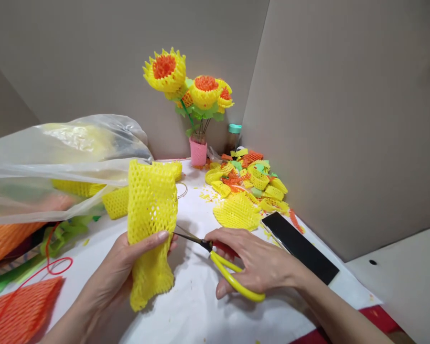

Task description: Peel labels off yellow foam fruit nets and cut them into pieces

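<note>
My left hand [129, 260] grips a yellow foam net sleeve [151, 220] and holds it upright over the white table [193, 306], thumb pressed across its front. My right hand [258, 260] is closed on yellow-handled scissors [224, 267]. The dark blades point left and touch the sleeve's right edge just beside my left thumb.
A clear plastic bag [57, 157] with yellow and orange foam nets lies at left. An orange net [17, 310] and red string [53, 265] sit at front left. Foam flowers in a pink pot [198, 152] stand at the back. Cut foam pieces [247, 186] and a black phone [299, 246] lie at right.
</note>
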{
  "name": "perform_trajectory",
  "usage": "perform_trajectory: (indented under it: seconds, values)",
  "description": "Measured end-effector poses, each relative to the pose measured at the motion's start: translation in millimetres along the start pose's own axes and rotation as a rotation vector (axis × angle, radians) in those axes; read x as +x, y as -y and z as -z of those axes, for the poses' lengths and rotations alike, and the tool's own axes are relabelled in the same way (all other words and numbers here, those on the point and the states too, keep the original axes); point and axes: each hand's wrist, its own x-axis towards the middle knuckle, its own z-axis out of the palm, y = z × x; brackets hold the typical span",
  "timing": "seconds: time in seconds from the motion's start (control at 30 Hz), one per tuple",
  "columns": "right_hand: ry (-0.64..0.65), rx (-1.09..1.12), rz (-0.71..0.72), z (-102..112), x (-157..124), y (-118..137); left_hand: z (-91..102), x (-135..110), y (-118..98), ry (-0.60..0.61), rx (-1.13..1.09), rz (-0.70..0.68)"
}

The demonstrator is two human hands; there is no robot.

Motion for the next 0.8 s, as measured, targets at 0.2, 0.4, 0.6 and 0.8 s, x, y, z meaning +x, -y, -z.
perform_trajectory:
  seconds: [0.2,0.4,0.6,0.8]
  values:
    - [0.032,0.035,-0.006,-2,-1,5,-9.1,-7,6,0.031,0.038,0.006]
    - [0.001,0.056,0.052,-2,0,5,-14.9,-10,8,0.042,0.109,0.033]
    - [-0.09,0.069,0.096,-9,4,-5,-13.3,-8,10,0.04,0.118,0.036]
    - [-0.129,0.079,0.111,-11,5,-8,-13.0,-9,11,0.041,0.12,0.01]
